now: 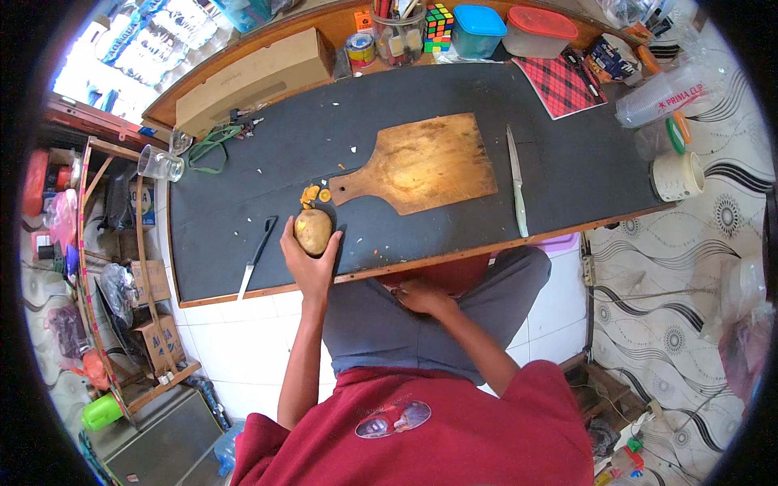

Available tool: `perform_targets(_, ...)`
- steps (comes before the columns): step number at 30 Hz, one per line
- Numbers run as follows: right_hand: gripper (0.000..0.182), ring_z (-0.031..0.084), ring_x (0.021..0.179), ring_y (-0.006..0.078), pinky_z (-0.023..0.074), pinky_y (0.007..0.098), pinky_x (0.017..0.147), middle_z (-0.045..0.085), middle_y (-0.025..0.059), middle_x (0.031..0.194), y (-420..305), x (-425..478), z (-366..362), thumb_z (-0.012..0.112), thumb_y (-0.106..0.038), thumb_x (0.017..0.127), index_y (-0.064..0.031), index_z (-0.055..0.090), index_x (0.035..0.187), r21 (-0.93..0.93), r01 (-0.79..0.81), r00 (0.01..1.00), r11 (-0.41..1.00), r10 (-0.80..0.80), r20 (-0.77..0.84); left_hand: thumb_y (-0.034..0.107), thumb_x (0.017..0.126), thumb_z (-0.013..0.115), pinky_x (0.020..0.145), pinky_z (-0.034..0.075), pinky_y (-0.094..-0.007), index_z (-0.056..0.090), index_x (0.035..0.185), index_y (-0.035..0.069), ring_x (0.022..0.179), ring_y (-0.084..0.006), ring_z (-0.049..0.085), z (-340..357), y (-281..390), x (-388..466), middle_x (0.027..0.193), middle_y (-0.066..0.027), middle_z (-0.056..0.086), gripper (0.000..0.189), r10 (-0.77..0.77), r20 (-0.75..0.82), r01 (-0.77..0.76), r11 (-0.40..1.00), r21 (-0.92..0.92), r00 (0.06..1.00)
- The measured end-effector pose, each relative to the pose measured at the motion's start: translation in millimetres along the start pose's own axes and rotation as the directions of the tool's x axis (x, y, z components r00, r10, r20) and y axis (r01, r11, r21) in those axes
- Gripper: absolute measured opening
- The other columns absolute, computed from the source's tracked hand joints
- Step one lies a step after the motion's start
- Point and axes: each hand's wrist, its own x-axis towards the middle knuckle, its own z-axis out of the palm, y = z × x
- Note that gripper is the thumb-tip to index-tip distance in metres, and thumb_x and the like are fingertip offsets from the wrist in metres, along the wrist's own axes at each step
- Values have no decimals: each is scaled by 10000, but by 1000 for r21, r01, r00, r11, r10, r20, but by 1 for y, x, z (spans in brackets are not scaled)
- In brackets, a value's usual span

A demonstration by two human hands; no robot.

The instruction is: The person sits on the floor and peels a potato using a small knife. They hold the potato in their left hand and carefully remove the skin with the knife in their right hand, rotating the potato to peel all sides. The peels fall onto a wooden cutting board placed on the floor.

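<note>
My left hand point(309, 261) holds a whole, unpeeled potato point(313, 232) near the front edge of the black tabletop, thumb on one side and fingers on the other. Just beyond the potato lie small orange pieces, seemingly carrot point(310, 194), by the handle of a wooden cutting board point(434, 164). A small black-handled knife point(258, 255) rests left of that hand, its blade towards the table's front edge. Right of the board is a longer knife with a pale green handle point(518, 206). My right hand point(422, 297) is low over my lap, below the table edge; its fingertips are partly hidden.
Along the back stand a long cardboard box point(249, 79), a jar of tools point(398, 36), a puzzle cube point(438, 27) and lidded tubs point(479, 33). A plaid notebook point(559, 85) and stacked plastic cups point(662, 97) are at right. A drinking glass point(161, 163) lies at the left edge.
</note>
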Motion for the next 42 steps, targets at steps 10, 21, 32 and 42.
perform_targets(10,336,644,598,359,485,457,607,665,162,650,8,-86,-118,739,-309,884,-17,656,739,76,47,534,996,39,-845,337,745,891,1053,417,-423,438,1407,-66,1250,-372,518,0,-1,-1,1326,-244,521,898,49,-6,-49,997,-63,999)
perform_targets(21,293,581,1000,355,451,482,844,597,145,1020,99,-4,-133,694,-279,897,-46,687,1075,-98,-272,6,957,-100,-995,352,760,883,1095,392,-430,434,1418,-62,1290,-377,503,3,-3,0,1374,-242,508,897,42,-9,-42,996,-76,999)
perform_targets(32,254,588,1003,339,444,478,859,613,122,1029,95,-7,-132,698,-235,890,-63,693,1077,-25,-154,-14,988,-27,-1000,350,780,867,1097,389,-427,452,1411,-64,1291,-377,503,3,-5,1,1371,-241,515,861,37,-22,-38,997,-61,999)
perform_targets(42,257,596,1000,325,452,469,854,619,106,1022,100,-5,-131,710,-257,881,-81,705,1068,-18,-179,-35,984,-24,-999,331,765,881,1080,405,-425,461,1406,-47,1275,-368,518,-2,2,-1,1356,-226,522,854,18,-4,-19,999,-51,1000)
